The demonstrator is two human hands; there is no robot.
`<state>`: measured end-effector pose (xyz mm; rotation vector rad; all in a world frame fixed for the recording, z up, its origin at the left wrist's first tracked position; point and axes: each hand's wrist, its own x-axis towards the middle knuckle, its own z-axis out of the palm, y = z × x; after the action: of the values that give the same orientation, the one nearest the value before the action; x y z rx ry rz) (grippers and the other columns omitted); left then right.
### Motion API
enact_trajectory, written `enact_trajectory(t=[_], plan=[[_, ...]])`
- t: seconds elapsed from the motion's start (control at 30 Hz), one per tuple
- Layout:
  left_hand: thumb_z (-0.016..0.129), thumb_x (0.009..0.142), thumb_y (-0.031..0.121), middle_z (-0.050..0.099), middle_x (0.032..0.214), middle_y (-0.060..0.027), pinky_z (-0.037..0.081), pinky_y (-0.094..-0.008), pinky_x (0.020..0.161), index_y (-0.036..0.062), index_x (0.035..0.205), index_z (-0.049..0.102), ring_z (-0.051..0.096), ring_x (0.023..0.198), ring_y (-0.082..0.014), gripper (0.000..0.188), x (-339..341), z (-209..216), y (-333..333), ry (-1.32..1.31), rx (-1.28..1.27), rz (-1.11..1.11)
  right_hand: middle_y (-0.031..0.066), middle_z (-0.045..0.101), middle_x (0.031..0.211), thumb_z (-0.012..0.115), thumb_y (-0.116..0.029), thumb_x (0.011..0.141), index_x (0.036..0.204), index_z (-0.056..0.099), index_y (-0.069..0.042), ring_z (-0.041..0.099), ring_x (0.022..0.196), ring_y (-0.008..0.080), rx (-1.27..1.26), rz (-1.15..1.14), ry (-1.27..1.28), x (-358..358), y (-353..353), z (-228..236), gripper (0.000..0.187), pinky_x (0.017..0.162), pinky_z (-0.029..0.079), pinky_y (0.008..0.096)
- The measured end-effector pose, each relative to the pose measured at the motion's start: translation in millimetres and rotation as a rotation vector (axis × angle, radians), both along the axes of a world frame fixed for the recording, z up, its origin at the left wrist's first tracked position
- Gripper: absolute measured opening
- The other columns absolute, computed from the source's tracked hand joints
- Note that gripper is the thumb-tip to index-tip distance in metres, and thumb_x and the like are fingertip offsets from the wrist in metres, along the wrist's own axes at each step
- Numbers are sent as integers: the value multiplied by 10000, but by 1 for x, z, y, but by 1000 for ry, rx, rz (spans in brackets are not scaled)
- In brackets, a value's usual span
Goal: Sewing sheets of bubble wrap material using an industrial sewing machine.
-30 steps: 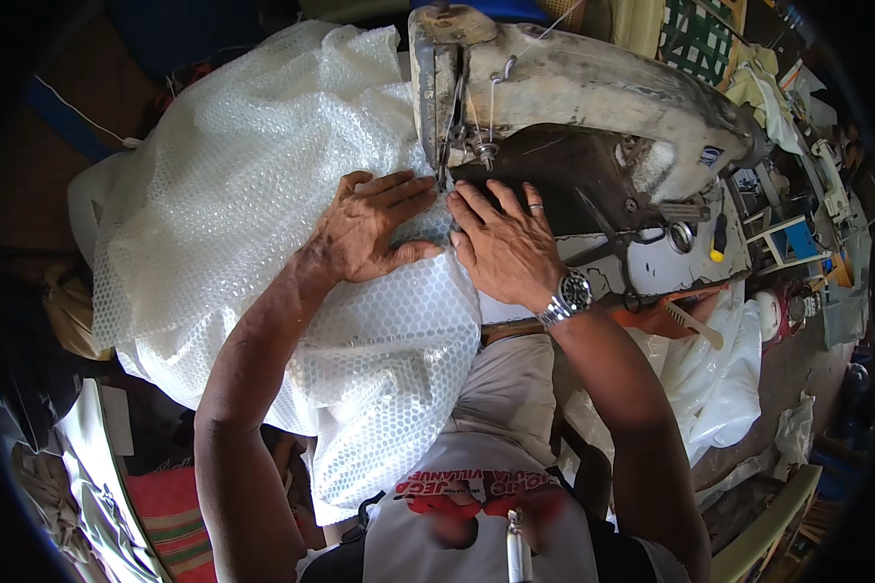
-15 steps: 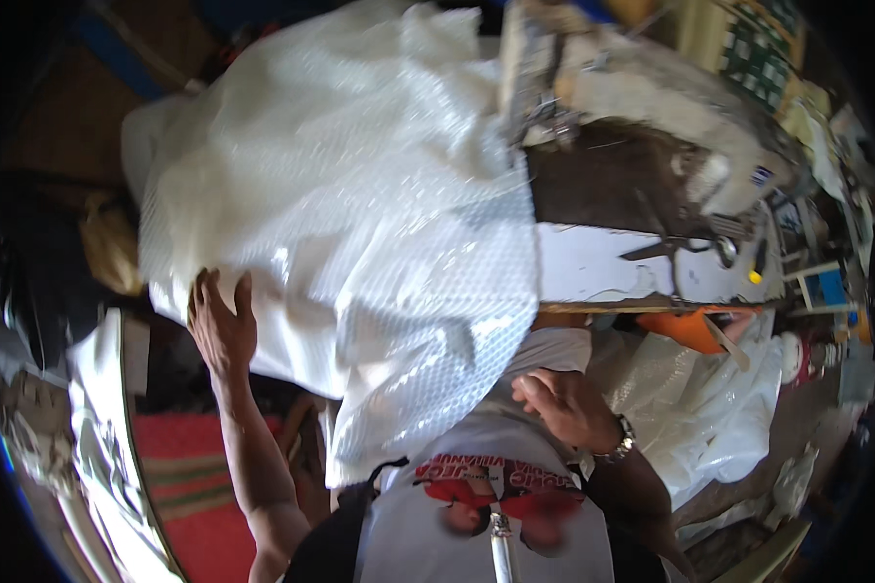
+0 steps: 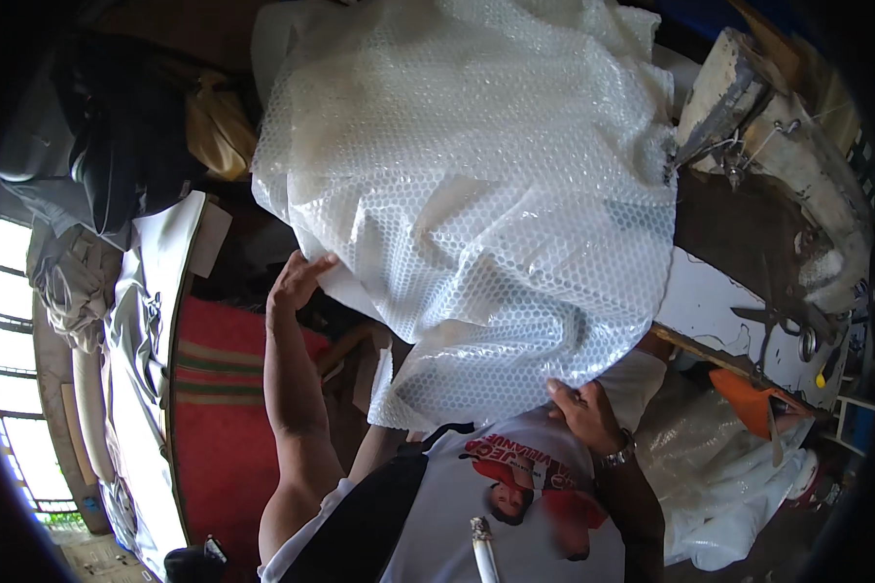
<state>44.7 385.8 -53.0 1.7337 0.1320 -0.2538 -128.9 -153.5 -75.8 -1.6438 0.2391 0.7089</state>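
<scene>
A large crumpled sheet of clear bubble wrap is spread over the work surface in front of me. My left hand is closed at its left edge, the thumb on top and the other fingers partly hidden. Close to my body, my right hand pinches the lower right edge, with a watch on its wrist. Folds run across the middle of the sheet, and its lower left corner hangs over my lap. What lies under it is hidden.
Dark scissors lie on a white board at right. Beyond it stands a worn sewing machine. More plastic sheeting and an orange piece lie lower right. Red striped fabric is at left. A lit cigarette shows at the bottom.
The view has swung left, so the surroundings sit farther right. My left hand has gone from lying flat on the bubble wrap to its edge; my right hand has come onto the lower edge.
</scene>
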Motion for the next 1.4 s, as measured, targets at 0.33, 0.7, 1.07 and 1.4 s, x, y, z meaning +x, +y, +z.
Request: enact_trajectory(t=[0.33,0.7,1.07,1.4], plan=[[759,955,475,746,1160,-298,574,-531,911,-12,1273,689,727,1121,-443,586,158,211,-29,-401,1218,303,137,764,1220,660,-317,1061,1258,784,-138,743,1029,267,-162,518,-862,-8,25,-32,294,875,593,429],[792,935,417,626,1439,-228,445,-545,1124,-13,1443,569,581,1332,-442,702,165,143,-29,-456,1613,569,218,714,853,692,-315,1005,1001,721,-26,708,737,411,-385,312,-703,14,17,-86,290,665,551,498],[688,953,125,618,1498,-69,390,-503,1200,89,1471,583,519,1442,-282,529,80,139,-405,-1577,1193,-738,244,689,696,713,-371,991,828,747,23,711,645,410,-426,233,-577,-16,-1,-45,428,630,556,488],[689,883,77,636,940,-56,587,-412,742,119,1180,731,667,860,-255,303,91,95,-409,-1514,934,-764,120,742,1202,669,-156,982,1210,725,-56,651,1160,340,-1359,-661,-908,-53,-258,134,255,1018,518,456]])
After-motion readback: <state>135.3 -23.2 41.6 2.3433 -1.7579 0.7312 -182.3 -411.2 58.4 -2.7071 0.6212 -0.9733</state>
